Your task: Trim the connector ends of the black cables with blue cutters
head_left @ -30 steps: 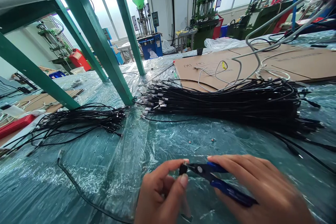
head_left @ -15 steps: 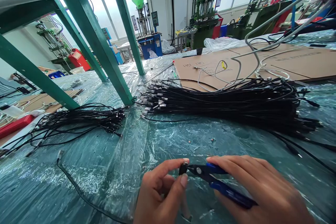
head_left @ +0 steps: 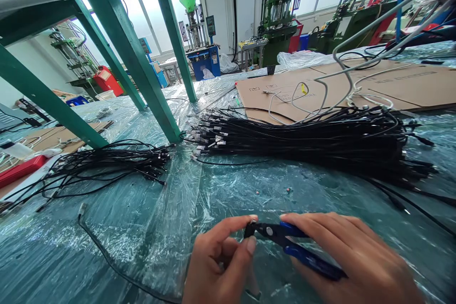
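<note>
Between the thumb and forefinger of my left hand [head_left: 224, 256] is a small black cable connector [head_left: 250, 229] with a bit of metal at its top. My right hand [head_left: 352, 251] is wrapped round a pair of blue-handled cutting pliers [head_left: 309, 256]. Their dark jaws point left and meet the connector's upper right side; whether the blades are fully closed is too small to tell. A black cable [head_left: 107, 256] with a metal-tipped plug lies on the plastic film to the left and runs toward my left hand, its near end out of sight.
Behind my hands lies a large bundle of black cables [head_left: 302, 145]. A smaller cable bundle [head_left: 114, 164] is at left, beside slanting green frame legs [head_left: 138, 57]. Flat cardboard [head_left: 285, 97] with loose grey cables lies further back. Clear film covers the table [head_left: 228, 185].
The pliers' handles have drawn slightly closer together in my right hand. My left hand and the connector have shifted a touch to the right; the surroundings stay the same.
</note>
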Demonstrator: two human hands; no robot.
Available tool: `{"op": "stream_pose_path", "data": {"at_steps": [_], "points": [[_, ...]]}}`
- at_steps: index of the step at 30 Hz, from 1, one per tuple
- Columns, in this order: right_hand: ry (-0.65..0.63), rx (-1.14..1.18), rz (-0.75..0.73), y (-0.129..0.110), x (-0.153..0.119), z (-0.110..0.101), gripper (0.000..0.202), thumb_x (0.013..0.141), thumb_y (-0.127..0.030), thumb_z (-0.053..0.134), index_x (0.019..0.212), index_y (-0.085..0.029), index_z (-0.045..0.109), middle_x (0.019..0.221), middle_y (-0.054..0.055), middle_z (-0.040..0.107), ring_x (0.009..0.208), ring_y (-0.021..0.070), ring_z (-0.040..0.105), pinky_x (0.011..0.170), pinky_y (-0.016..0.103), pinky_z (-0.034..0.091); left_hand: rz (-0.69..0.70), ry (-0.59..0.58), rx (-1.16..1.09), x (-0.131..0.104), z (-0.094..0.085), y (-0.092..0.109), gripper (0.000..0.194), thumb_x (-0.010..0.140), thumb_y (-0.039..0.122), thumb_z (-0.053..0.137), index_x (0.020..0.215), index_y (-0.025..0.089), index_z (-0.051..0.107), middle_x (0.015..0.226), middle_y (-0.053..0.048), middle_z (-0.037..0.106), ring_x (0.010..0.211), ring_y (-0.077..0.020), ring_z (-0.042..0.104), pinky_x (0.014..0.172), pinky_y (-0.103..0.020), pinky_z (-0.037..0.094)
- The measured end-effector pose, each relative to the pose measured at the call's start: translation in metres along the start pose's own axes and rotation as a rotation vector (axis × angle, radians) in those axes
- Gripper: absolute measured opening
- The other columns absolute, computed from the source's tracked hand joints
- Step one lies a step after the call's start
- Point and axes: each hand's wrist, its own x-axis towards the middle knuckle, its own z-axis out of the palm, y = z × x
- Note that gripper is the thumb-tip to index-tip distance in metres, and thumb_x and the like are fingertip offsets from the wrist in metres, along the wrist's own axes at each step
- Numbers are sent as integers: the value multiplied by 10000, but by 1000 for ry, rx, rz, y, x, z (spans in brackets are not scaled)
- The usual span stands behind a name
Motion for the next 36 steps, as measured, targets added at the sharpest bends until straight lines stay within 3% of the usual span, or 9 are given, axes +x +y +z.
{"op": "stream_pose_path", "data": {"at_steps": [4,11,22,30,36], "points": [[-37,4,0,2,-6,-1,150,878,-205,522,985,-237,623,811,-23,706,702,132,663,672,252,498,-16,-1,-23,-1,0,1,357,738,442,724,966,170,761,383,26,527,351,-68,413,420,-175,235],[9,-30,34,3,1,0,149,909,-277,488,934,-231,627,792,-21,694,674,128,648,666,270,467,-54,-13,-74,0,-1,0,416,756,459,700,1019,137,726,384,34,530,327,-30,215,371,-173,127],[-34,3,11,1,-2,0,138,885,-222,504,955,-216,623,816,-6,687,728,130,631,703,263,472,-65,-30,-68,1,-2,0,415,761,465,705,1021,142,723,399,34,528,342,-26,233,380,-169,107],[-39,0,7,-1,-2,2,151,901,-242,475,962,-213,609,808,-9,684,727,125,636,699,262,475,-51,-44,-65,1,-2,1,439,738,515,718,987,154,735,397,45,507,337,-33,309,406,-174,211],[-55,18,2,2,-3,1,160,870,-213,489,983,-224,602,814,-19,690,706,121,646,675,252,494,-34,-44,-58,2,-3,0,435,733,531,722,977,173,750,404,40,521,342,-34,350,410,-168,220]]}}
